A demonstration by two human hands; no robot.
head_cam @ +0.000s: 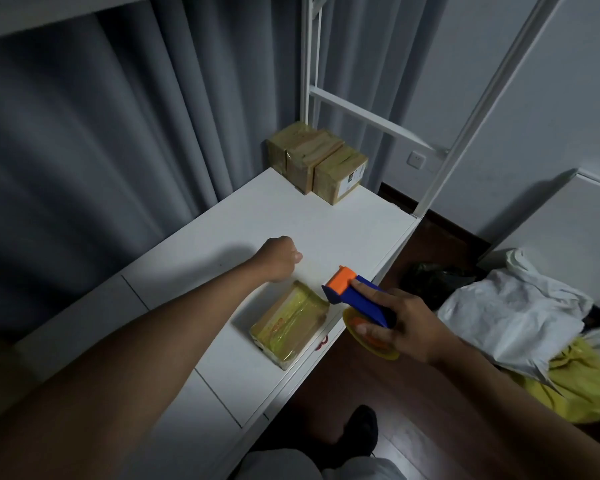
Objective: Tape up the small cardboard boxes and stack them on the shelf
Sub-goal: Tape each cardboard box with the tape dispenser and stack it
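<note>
A small cardboard box point(289, 323) wrapped in yellowish tape lies on the white shelf surface point(326, 223), near its front edge. My left hand point(280, 256) is just beyond the box, fingers curled into a fist with nothing visible in it, apart from the box. My right hand point(400, 327) grips a blue and orange tape dispenser point(355, 296) with a yellow tape roll, held off the shelf's right edge, its orange head close to the box's far right corner. Three taped boxes point(317, 161) stand together at the far end of the shelf.
White metal shelf posts and crossbars point(361, 116) rise at the far end. Grey curtains hang on the left. On the dark wooden floor to the right lie white and yellow bags point(520, 317) and a black bag. My foot is below the shelf edge.
</note>
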